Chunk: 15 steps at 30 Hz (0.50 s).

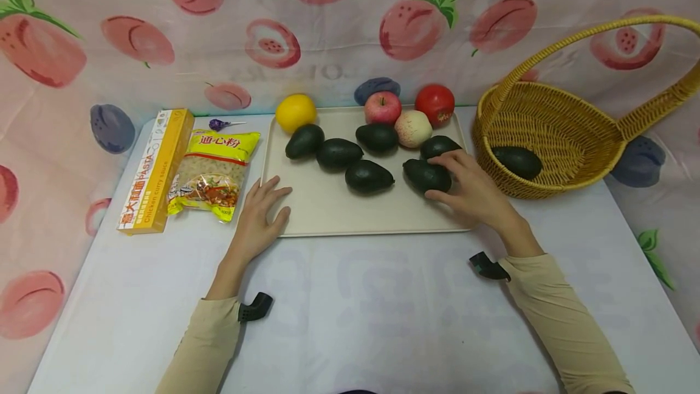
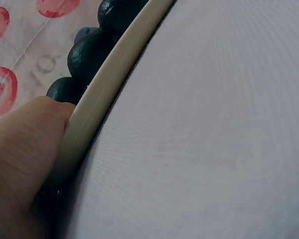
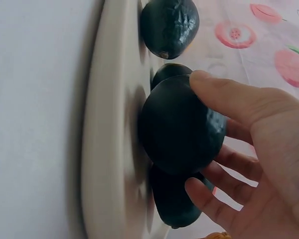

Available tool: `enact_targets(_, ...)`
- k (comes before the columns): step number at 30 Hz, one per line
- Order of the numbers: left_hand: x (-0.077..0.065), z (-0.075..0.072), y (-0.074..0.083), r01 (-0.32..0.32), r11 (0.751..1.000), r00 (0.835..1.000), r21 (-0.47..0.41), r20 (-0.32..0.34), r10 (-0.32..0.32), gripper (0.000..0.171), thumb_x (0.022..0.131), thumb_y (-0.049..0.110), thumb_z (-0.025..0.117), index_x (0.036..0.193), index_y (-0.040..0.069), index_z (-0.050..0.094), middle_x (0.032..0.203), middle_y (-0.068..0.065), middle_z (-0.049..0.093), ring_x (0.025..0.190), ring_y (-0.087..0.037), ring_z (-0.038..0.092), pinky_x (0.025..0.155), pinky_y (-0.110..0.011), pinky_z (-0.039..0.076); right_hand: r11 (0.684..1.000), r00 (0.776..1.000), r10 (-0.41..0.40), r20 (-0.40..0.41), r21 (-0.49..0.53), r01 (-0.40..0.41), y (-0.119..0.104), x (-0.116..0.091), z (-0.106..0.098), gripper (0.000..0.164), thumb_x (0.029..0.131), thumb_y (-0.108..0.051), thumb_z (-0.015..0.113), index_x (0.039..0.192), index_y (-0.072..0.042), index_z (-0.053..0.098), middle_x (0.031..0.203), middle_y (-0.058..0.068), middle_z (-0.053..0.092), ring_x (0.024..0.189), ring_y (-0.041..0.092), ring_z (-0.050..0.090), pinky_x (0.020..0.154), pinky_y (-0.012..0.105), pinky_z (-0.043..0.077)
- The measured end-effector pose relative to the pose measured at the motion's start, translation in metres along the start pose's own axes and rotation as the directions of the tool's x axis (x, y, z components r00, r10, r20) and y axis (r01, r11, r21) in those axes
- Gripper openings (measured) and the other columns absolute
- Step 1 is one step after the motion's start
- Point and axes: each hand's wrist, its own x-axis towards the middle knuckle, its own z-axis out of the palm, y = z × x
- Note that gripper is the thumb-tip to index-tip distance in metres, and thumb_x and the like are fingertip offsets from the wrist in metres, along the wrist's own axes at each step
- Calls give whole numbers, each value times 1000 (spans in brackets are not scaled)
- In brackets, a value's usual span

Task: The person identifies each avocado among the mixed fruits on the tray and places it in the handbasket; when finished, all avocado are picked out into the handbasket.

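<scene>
My right hand [image 1: 470,190] holds a dark green avocado [image 1: 427,176] at the right side of the cream tray [image 1: 322,217]. In the right wrist view, thumb and fingers curl around that avocado [image 3: 177,127], with another avocado [image 3: 174,201] just behind it. My left hand [image 1: 259,219] rests with spread fingers on the tray's left front corner. Several more avocados lie on the tray, among them one in the middle [image 1: 369,177]. One avocado [image 1: 516,162] sits inside the wicker basket [image 1: 503,184], right of the tray.
Along the tray's back are a yellow fruit [image 1: 296,113], a pink apple [image 1: 383,107], a pale speckled fruit [image 1: 413,129] and a red fruit [image 1: 434,104]. To the left lie a pasta box [image 1: 155,172], a pasta bag [image 1: 213,172] and a purple lollipop [image 1: 219,124]. The basket handle [image 1: 579,32] arches high.
</scene>
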Motion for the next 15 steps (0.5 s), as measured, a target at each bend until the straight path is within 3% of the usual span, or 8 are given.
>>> enact_targets(15,0,0,-1,6,1000,1000,-2,1,-6,39,88,20,62,127,18,59,149,-10,39,144,-38,17,113,-64,17,1000,1000,-25,-15,-11,25,-3,0,4,57,73,-33,80,121,-15,55,120,6,51,117,24,47,99,47,40)
